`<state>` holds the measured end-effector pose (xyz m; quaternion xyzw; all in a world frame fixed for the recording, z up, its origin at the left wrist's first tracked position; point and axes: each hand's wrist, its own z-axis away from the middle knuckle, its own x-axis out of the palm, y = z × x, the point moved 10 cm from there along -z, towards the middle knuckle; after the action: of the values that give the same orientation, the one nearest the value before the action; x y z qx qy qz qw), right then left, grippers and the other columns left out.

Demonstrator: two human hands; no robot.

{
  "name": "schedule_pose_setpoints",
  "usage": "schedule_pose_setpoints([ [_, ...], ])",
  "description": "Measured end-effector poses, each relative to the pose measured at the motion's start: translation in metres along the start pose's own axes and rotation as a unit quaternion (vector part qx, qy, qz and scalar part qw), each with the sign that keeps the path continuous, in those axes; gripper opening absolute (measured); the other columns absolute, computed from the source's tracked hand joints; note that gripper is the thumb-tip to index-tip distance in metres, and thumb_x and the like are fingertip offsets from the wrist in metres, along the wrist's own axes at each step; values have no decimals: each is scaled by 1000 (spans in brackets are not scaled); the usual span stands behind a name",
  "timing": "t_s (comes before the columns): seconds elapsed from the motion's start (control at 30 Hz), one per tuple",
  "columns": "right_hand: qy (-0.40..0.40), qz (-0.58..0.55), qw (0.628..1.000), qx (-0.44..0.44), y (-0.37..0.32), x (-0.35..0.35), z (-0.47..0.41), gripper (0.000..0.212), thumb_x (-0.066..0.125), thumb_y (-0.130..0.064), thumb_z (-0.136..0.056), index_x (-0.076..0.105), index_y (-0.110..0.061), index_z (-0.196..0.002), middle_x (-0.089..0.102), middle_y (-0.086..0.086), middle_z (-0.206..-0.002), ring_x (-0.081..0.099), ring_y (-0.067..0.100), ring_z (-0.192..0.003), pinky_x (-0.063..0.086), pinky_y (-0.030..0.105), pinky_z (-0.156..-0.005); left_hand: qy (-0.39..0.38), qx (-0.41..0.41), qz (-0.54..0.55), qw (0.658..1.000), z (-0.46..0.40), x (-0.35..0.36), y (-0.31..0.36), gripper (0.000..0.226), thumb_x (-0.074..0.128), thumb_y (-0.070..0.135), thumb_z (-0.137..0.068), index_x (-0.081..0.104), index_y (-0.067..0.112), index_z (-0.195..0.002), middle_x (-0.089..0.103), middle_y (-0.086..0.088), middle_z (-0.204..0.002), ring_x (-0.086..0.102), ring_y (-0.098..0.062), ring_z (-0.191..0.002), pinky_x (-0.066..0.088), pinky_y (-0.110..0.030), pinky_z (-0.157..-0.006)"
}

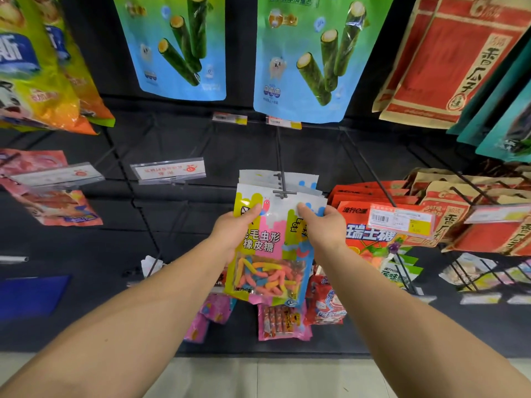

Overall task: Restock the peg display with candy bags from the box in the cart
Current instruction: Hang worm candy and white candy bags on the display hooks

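Against dark pegboard (178, 225), both hands' fingers (254, 210) pinch the candy bag (267, 254) top at the peg (283, 185).

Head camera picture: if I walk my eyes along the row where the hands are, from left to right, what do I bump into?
Pink bag → clear label holder → left hand → gummy worm bag → right hand → orange candy bag → brown and red seed bags.
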<state>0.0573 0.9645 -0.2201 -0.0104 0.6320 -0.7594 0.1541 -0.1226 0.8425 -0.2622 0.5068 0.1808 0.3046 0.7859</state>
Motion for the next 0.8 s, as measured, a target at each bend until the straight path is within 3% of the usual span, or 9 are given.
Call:
schedule_pose_setpoints([
  [0.13, 14, 19, 1000, 10, 2, 2, -4, 32, 72, -35, -88, 61, -9, -104, 67, 1, -90, 63, 18, -73, 56, 35, -69, 36, 1, -34, 999, -9, -8, -1, 81, 69, 57, -85, 44, 8, -144, 52, -7, -145, 48, -28, -133, 39, -38, -99],
  [0.2, 37, 20, 999, 17, 7, -3, -1, 37, 74, -33, -87, 52, -16, -112, 60, -4, -94, 58, 13, -75, 45, 24, -61, 52, 11, -60, 997, -11, -12, -1, 80, 72, 56, -83, 45, 9, -141, 54, -7, -143, 54, -25, -124, 40, -33, -92],
  [0.3, 76, 31, 996, 27, 25, -9, 4, 44, 77, -31, -84, 45, -16, -110, 60, 8, -112, 61, 25, -91, 44, 28, -72, 77, 30, -111, 990, -5, -22, -2, 79, 74, 50, -84, 41, 12, -145, 52, -7, -143, 53, -24, -124, 41, -31, -93],
  [0.37, 68, 55, 996, 28, 36, -2, 9, 33, 73, -28, -87, 45, -16, -100, 60, 6, -102, 61, 28, -92, 42, 30, -72, 87, 38, -178, 980, 0, -30, -6, 83, 73, 51, -85, 37, 13, -149, 47, -9, -149, 48, -27, -134, 41, -34, -103],
  [0.47, -14, 147, 989, 5, 41, 37, 23, 16, 64, -29, -92, 54, -18, -96, 58, -5, -89, 63, 26, -97, 43, 29, -75, 106, 60, -292, 949, 10, -51, -8, 81, 71, 56, -84, 40, 17, -148, 47, -8, -150, 47, -28, -135, 43, -40, -108],
  [0.6, -156, 311, 933, -86, 35, 122, 57, 42, 64, -33, -90, 58, -17, -128, 60, 7, -128, 58, 28, -118, 47, 39, -99, 132, 65, -432, 890, 29, -103, -12, 72, 65, 55, -88, 42, 23, -147, 47, -9, -148, 44, -31, -136, 41, -42, -109],
  [0.8, -296, 464, 802, -230, 11, 265, 150, 56, 59, -38, -94, 43, -28, -146, 47, 8, -145, 43, 30, -134, 41, 39, -105, 192, 17, -509, 839, 72, -243, -33, 72, 61, 58, -88, 39, 28, -150, 39, -1, -155, 38, -27, -141, 36, -39, -113],
])
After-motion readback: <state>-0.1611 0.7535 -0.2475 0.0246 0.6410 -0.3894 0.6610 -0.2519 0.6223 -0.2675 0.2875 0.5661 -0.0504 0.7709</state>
